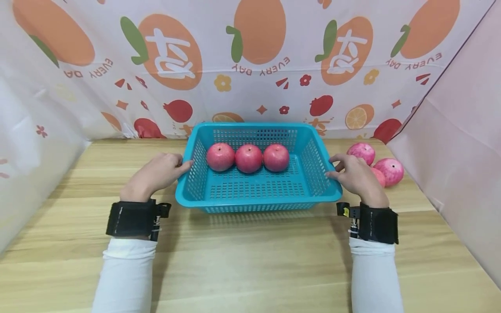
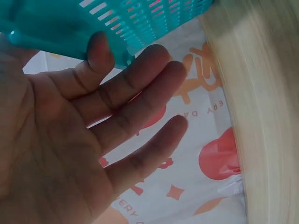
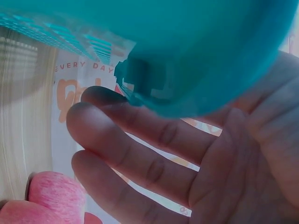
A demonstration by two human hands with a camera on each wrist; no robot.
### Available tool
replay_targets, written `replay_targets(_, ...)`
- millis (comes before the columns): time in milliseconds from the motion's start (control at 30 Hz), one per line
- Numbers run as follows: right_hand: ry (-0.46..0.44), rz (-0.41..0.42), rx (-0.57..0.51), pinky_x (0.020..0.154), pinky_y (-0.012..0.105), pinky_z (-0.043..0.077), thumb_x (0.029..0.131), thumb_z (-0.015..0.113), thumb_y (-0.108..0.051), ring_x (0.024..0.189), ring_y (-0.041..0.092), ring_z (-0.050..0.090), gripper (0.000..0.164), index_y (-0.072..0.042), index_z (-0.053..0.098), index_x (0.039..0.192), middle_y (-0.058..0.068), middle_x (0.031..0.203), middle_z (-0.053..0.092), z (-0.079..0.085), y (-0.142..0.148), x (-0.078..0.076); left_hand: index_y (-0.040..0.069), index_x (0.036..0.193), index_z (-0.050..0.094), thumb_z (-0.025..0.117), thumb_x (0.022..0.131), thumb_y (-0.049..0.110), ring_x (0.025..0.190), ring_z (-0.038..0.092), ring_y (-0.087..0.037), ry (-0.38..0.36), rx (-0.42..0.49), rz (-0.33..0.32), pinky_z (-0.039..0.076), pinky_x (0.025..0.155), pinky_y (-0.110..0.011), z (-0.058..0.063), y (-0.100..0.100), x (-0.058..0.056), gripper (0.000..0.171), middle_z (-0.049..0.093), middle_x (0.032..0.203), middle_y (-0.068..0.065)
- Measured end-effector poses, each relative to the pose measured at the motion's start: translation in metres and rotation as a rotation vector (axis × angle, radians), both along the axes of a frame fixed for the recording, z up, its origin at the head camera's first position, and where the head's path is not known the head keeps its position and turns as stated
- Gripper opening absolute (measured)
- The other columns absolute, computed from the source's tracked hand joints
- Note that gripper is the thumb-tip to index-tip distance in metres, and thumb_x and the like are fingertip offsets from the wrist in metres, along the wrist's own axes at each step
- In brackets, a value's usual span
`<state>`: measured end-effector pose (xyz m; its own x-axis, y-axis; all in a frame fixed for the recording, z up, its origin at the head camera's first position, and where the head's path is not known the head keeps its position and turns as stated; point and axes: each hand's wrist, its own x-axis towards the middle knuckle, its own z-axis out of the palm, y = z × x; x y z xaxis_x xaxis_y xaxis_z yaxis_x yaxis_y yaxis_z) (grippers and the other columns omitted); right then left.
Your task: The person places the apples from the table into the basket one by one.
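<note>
A blue-green plastic basket with perforated walls sits in front of me, its long side towards me. Inside, three red apples stand in a row near the back wall, left of the middle. My left hand grips the basket's left rim, thumb over the top edge and fingers outside below it. At the right end, my right hand holds the opposite rim the same way. Both wrist views show the fingers loosely bent under the rim, with the thumbs partly hidden by it.
Three more apples lie on the wooden table just right of my right hand, one partly hidden behind it. A fruit-printed cloth hangs behind the basket, and a plain pale cloth borders the right side.
</note>
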<state>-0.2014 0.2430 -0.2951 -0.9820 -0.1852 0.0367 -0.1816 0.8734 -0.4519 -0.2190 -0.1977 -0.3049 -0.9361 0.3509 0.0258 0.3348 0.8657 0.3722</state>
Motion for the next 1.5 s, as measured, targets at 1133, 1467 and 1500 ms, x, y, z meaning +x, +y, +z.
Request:
replay_targets(1133,0.355,-0.284,-0.037,0.074,0.053,0.043,0.084,0.063,-0.02,0.086,0.036,0.052,0.033,-0.002,0.058,0.111,0.022,0.101,0.06,0.004,0.02,0.002,-0.007,0.106,0.056,0.042,0.096,0.03,0.073,0.052,-0.025,-0.079,-0.001,0.005,0.05,0.065,-0.041,0.003,0.002,-0.004,0.042,0.06,0.077,-0.011)
replay_targets(1467,0.233,-0.43,-0.07,0.073,0.053,0.044,0.085,0.061,-0.019,0.101,0.04,0.038,0.042,0.002,0.051,0.12,0.028,0.12,0.046,-0.008,0.046,0.003,-0.008,0.108,0.055,0.041,0.096,0.032,0.074,0.052,-0.026,-0.084,-0.002,0.007,0.05,0.066,-0.043,0.002,0.002,-0.005,0.044,0.061,0.08,-0.012)
replay_targets(1500,0.218,-0.445,-0.084,0.074,0.054,0.044,0.085,0.06,-0.021,0.103,0.04,0.038,0.043,0.002,0.051,0.121,0.028,0.12,0.045,-0.009,0.048,0.003,-0.008,0.108,0.055,0.041,0.096,0.032,0.075,0.052,-0.026,-0.085,0.0,0.008,0.05,0.066,-0.043,0.002,0.002,-0.005,0.044,0.061,0.08,-0.012)
